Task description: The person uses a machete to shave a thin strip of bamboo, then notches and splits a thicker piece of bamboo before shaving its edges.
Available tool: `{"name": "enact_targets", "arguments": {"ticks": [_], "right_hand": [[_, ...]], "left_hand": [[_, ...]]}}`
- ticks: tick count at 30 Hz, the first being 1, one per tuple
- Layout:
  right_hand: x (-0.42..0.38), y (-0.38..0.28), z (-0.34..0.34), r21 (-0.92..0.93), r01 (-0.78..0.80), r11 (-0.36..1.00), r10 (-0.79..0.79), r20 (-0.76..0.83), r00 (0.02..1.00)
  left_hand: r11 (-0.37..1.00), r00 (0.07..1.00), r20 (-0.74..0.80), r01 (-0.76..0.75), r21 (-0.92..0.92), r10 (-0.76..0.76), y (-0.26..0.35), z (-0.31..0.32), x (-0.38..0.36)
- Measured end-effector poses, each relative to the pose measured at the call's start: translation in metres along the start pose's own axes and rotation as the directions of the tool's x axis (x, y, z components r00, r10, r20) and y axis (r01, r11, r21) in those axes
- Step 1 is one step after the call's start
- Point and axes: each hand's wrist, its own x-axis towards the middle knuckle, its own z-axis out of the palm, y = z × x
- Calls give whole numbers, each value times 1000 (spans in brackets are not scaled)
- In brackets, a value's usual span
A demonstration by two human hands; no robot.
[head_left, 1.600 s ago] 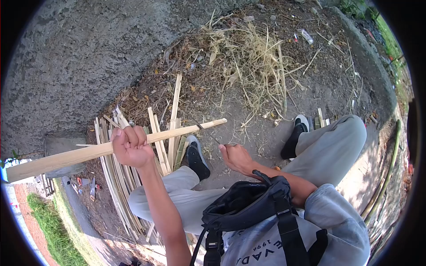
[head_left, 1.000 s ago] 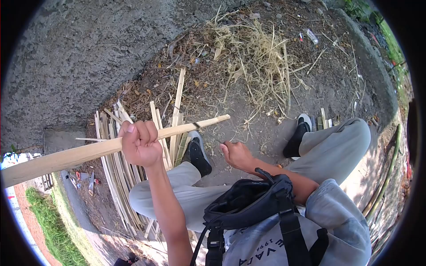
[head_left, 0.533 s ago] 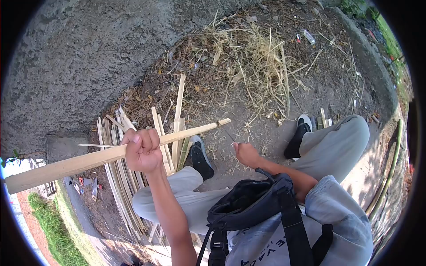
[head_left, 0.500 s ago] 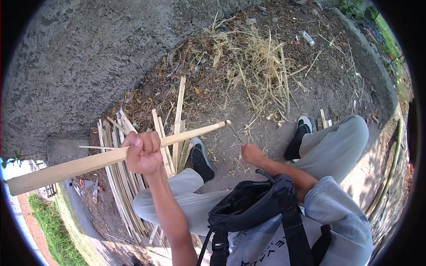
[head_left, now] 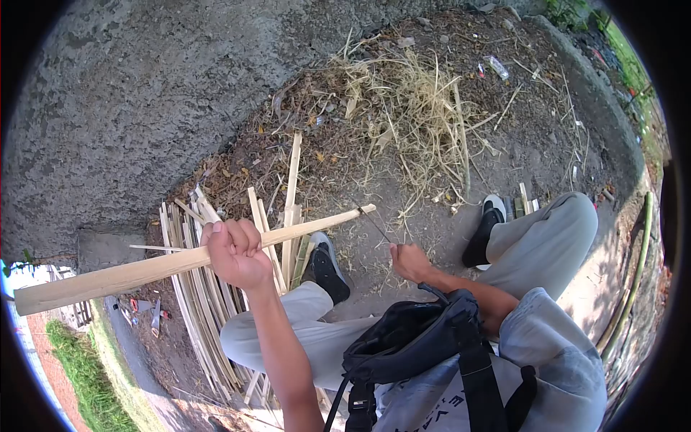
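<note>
I grip a long, pale, smooth-faced wooden strip (head_left: pixel 158 268) above the ground.
Beyond my open black fabric bag (head_left: pixel 410 335), my left hand (head_left: pixel 241 253) is closed around the strip; my right hand (head_left: pixel 410 263) is closed on a thin dark implement (head_left: pixel 376 227) whose far end meets the strip near its narrow tip. I can't tell exactly what the implement is. The strip slants across my left leg's side, broad and squared at one end, tapering toward the other, plain straw-yellow with faint grain. Below it lies a row of slender pale strips (head_left: pixel 198 306), and farther off, a tangled heap of dry yellowish shavings (head_left: pixel 417 93).
</note>
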Motion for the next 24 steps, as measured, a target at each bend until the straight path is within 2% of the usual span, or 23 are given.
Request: {"name": "enact_targets", "arguments": {"ticks": [3, 4, 5, 8, 9, 11, 12, 14, 15, 18, 20, 21, 23, 24], "right_hand": [[-24, -82, -33, 109, 196, 974, -189, -75, 979], [-30, -101, -38, 155, 285, 946, -270, -113, 956], [-34, -110, -38, 201, 369, 907, -342, -156, 927], [-32, -85, -14, 147, 398, 906, -364, -210, 907], [-24, -59, -3, 112, 253, 961, -239, -126, 963], [1, -7, 12, 7, -35, 999, 35, 8, 999], [2, -12, 7, 25, -19, 999, 20, -10, 1000], [-9, -35, -11, 56, 7, 998, -5, -34, 999], [-18, -56, -19, 97, 84, 992, -79, -53, 995], [-34, -114, -44, 197, 346, 917, -317, -164, 934], [-44, -128, -52, 247, 524, 815, -453, -293, 842], [-47, -130, -55, 257, 514, 819, -440, -294, 849], [-54, -124, -62, 270, 490, 828, -416, -289, 862], [-53, -119, -64, 249, 404, 880, -355, -219, 909]], "left_hand": [[996, 962, -269, -21, 89, 44, 0, 11, 0], [993, 953, -300, -16, 115, 50, 1, 15, -2], [990, 943, -327, -6, 144, 53, 3, 19, -4], [976, 907, -406, -26, 215, 113, 0, 33, -12], [971, 890, -432, -45, 234, 145, -2, 38, -14], [970, 858, -487, -48, 240, 163, -5, 43, -13], [969, 843, -510, -51, 243, 173, -6, 46, -10], [956, 830, -520, -47, 291, 199, -7, 52, -6], [948, 819, -533, -43, 315, 214, -7, 54, -5], [966, 887, -455, 50, 254, 74, 5, 51, -2], [987, 910, -410, 116, 111, -61, 16, 52, -2], [987, 917, -377, 157, 41, -130, 20, 54, -2], [966, 934, -295, 240, 97, -203, 25, 61, -5], [954, 937, -252, 276, 116, -241, 28, 65, -7]]}}
